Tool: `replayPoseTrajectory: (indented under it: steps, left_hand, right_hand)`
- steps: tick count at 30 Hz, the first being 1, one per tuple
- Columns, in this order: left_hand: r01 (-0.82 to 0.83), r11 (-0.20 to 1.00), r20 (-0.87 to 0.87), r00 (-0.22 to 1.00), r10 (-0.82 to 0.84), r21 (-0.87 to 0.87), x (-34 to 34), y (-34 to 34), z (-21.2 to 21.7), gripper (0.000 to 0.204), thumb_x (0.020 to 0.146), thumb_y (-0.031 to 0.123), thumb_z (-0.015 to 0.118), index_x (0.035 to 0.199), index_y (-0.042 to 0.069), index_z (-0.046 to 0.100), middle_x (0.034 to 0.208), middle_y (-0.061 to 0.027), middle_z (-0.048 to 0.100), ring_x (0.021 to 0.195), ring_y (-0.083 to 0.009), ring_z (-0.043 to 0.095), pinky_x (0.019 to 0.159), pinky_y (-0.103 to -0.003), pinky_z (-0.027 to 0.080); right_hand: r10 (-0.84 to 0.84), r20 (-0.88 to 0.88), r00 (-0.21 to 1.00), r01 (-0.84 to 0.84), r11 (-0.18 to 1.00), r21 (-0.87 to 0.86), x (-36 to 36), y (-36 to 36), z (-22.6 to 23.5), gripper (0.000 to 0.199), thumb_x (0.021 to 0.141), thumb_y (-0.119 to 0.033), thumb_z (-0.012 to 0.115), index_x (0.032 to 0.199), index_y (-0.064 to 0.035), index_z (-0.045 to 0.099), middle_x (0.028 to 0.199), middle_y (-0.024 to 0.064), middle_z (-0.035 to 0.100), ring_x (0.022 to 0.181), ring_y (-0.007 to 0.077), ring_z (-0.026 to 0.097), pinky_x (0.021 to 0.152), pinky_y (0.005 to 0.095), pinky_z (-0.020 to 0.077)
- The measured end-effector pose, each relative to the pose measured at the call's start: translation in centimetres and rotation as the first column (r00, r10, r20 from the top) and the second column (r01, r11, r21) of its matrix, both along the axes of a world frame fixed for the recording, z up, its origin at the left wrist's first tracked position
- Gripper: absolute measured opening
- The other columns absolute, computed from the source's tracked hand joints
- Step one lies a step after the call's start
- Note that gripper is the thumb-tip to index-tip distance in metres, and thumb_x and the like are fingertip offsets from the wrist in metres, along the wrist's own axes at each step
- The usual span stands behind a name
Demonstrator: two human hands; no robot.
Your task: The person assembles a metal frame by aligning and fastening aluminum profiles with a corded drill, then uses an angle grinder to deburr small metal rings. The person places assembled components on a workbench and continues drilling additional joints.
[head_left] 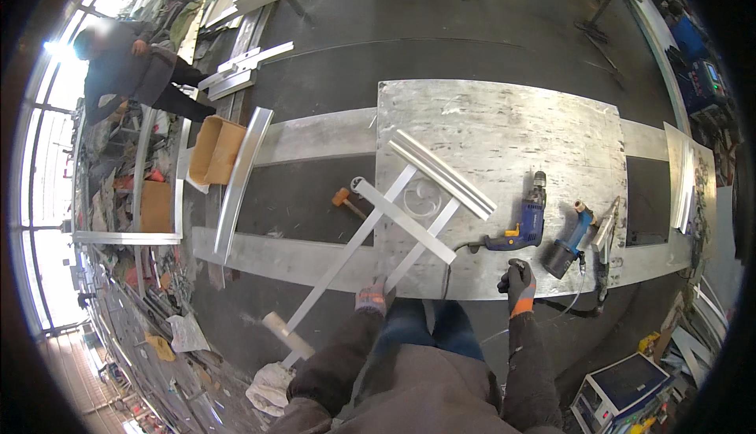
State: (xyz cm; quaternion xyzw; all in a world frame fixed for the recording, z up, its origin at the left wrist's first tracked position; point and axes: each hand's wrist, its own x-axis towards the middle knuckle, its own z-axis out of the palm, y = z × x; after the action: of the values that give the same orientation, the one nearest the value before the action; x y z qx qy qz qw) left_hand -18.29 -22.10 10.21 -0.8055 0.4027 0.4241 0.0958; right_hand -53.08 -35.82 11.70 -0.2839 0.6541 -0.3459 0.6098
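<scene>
Frame near end at left fingers; right hand off it, by the drill

Pale metal frame [404,222] lies askew, partly on the metal board [504,115], its longer bar running past the board's left edge toward near left. Double-rail profile [442,176] sits at the far end; one crosspiece spans both bars mid-frame.

Left hand [371,298]: gloved, at the board's near edge, between the two bars. Shorter bar's near end is right at the fingertips. Finger closure: can't tell, nor whether they grip the bar.

Right hand [518,283]: dark glove, orange cuff, over the near edge, well right of the frame. Fingers curled inward; can't tell if they pinch anything small.

Blue drill [531,220] lies just beyond the right hand, chuck pointing far. Blue-and-black tool [561,256] is to its right. Mallet [342,197] is left of the board.
</scene>
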Motion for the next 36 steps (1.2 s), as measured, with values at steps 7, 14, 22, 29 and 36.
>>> replayPoseTrajectory:
  steps: [7, 14, 22, 29, 36]
  left_hand:
    - [0.232, 0.970, 0.064, 0.972, -0.228, -0.066, 2.3, 0.8, 2.3, 0.044, 0.088, 0.023, 0.061, 0.129, 0.016, 0.050, 0.131, -0.0143, 0.055, 0.117, -0.0363, 0.060, 0.091, -0.049, 0.051]
    - [0.705, 0.702, 0.167, 0.708, -0.686, -0.104, 15.4, -3.2, 6.6, 0.041, 0.086, 0.031, 0.065, 0.125, 0.021, 0.058, 0.127, -0.0095, 0.058, 0.109, -0.0327, 0.063, 0.086, -0.044, 0.054]
    - [0.993, 0.021, 0.278, -0.012, -0.960, 0.114, 24.5, -26.4, 8.0, 0.036, 0.095, 0.029, 0.052, 0.131, 0.033, 0.058, 0.132, -0.0065, 0.055, 0.126, -0.0259, 0.053, 0.109, -0.049, 0.039]
    - [0.989, -0.014, 0.356, -0.067, -0.932, 0.149, 17.0, -40.0, -1.3, 0.029, 0.097, 0.029, 0.048, 0.125, 0.025, 0.054, 0.128, -0.0036, 0.056, 0.130, -0.0234, 0.047, 0.113, -0.047, 0.030]
    - [0.961, -0.278, 0.378, -0.263, -0.888, 0.015, 10.8, -43.6, -8.1, 0.009, 0.090, 0.023, 0.057, 0.096, 0.021, 0.063, 0.108, 0.0003, 0.060, 0.113, -0.0209, 0.057, 0.103, -0.038, 0.039]
  right_hand:
    - [-0.056, -0.142, 0.988, 0.023, 0.974, -0.223, 3.8, -5.3, 7.0, 0.018, 0.097, -0.011, 0.055, 0.107, 0.0021, 0.063, 0.088, 0.0040, 0.065, 0.080, 0.0081, 0.057, 0.070, 0.0220, 0.0431]
    - [0.402, -0.174, 0.899, -0.438, 0.815, -0.380, 4.7, -16.4, 9.2, 0.017, 0.092, -0.013, 0.059, 0.103, -0.0036, 0.067, 0.145, 0.0198, 0.049, 0.121, 0.0232, 0.056, 0.101, 0.0373, 0.0428]
    - [0.444, 0.172, 0.879, -0.452, 0.892, 0.008, 4.8, -9.2, 5.6, 0.021, 0.096, -0.008, 0.060, 0.116, -0.0021, 0.065, 0.115, 0.0070, 0.065, 0.097, 0.0172, 0.064, 0.087, 0.0328, 0.0574]
    - [-0.119, 0.211, 0.970, 0.081, 0.981, 0.179, 11.6, 4.6, -1.6, 0.029, 0.096, -0.016, 0.055, 0.121, -0.0038, 0.064, 0.119, 0.0070, 0.065, 0.095, 0.0162, 0.061, 0.080, 0.0327, 0.0536]
    - [0.060, -0.154, 0.986, -0.080, 0.989, -0.123, 12.3, 6.7, -5.2, 0.025, 0.078, 0.004, 0.071, 0.101, 0.0027, 0.061, 0.104, 0.0137, 0.063, 0.090, 0.0249, 0.062, 0.074, 0.0330, 0.0526]
